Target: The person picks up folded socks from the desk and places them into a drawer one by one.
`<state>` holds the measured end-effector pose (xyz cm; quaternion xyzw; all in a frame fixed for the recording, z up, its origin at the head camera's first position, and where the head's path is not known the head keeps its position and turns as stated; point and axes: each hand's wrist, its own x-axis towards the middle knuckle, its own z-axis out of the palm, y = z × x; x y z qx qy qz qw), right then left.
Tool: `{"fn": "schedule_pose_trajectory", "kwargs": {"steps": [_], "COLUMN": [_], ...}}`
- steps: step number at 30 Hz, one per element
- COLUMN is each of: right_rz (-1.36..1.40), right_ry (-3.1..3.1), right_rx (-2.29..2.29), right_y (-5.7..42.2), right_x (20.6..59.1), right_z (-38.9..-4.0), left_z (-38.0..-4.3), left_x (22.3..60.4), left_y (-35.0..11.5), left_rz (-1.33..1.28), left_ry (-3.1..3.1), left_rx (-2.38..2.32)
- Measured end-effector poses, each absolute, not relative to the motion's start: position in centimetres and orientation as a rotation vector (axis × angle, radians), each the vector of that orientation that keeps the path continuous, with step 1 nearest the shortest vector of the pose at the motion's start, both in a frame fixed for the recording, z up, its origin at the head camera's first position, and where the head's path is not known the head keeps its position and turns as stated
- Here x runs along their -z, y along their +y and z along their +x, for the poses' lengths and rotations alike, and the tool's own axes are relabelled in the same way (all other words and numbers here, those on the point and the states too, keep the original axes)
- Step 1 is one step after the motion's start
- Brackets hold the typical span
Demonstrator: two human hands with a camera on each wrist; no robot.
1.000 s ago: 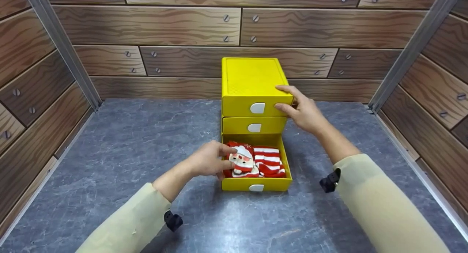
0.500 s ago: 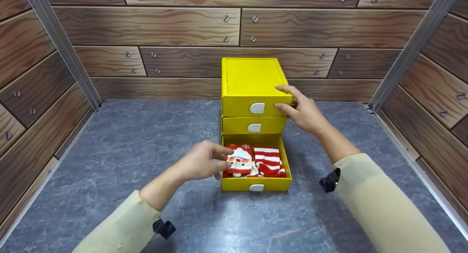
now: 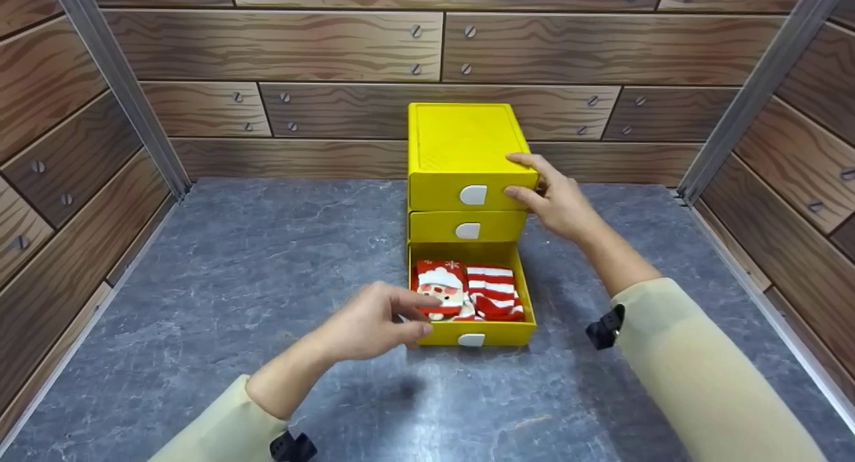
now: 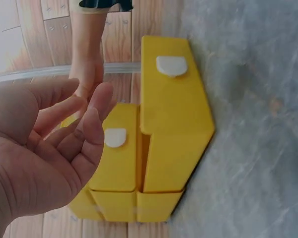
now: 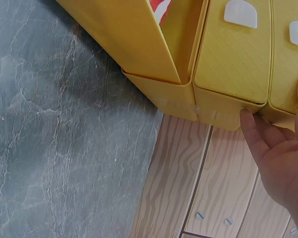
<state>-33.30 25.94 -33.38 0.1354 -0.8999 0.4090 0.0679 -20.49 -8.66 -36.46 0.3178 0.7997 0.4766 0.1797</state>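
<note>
A yellow three-drawer cabinet (image 3: 467,136) stands on the grey table, its bottom drawer (image 3: 511,335) pulled out toward me. Inside lie folded socks: a red one with a Santa face (image 3: 441,278) at the left and a red-and-white striped one (image 3: 491,285) at the right. My left hand (image 3: 364,322) hovers by the drawer's front left corner, fingers loosely bent and holding nothing; the left wrist view shows its bare palm (image 4: 49,153). At the cabinet's upper right corner my right hand (image 3: 564,208) grips, thumb on the top drawer's front, other fingers over the top and side.
The upper two drawers, each with a white tab (image 3: 473,195), are closed. Wood-patterned walls (image 3: 334,45) rise behind and on both sides, with metal posts (image 3: 127,95) at the corners. Table surface (image 3: 280,242) extends around the cabinet.
My left hand has let go of the Santa sock, drawn back left, then come nearer to me over the drawer's front left corner. The sock lies flatter. My right hand keeps its grip.
</note>
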Motion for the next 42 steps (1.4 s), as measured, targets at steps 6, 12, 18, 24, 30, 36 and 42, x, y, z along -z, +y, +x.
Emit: {"fn": "schedule_pose_trajectory", "kwargs": {"steps": [6,12,18,24,30,36,42], "right_rz": [0.426,0.437,0.44,0.418,0.406,0.412,0.424], "right_ry": [-2.72,-2.72,-2.714,-2.713,-2.714,-2.711,-2.716], "right_rx": [-1.225,-1.23,-1.224,-1.24,-1.242,-1.247,-1.242], "right_y": [26.0,26.0,26.1,26.1,26.0,26.0,26.1], "right_x": [33.4,33.3,33.4,33.4,33.4,33.4,33.4], "right_z": [-33.4,-33.4,-33.5,-33.3,-33.4,-33.3,-33.4], "left_z": [-20.0,-19.5,-19.6,-19.7,-19.9,-20.0,-20.2], "left_x": [38.3,40.1,41.3,42.0,42.5,43.0,43.4], "left_y": [-7.8,-6.7,-5.7,-4.9,-4.4,-3.8,-3.5], "left_rz": [0.937,0.901,0.891,0.843,0.86,0.884,0.854], "left_ry": [2.194,2.157,2.179,2.198,2.196,2.206,2.205], "left_rx": [-1.362,-1.359,-1.379,-1.363,-1.36,-1.364,-1.387]}}
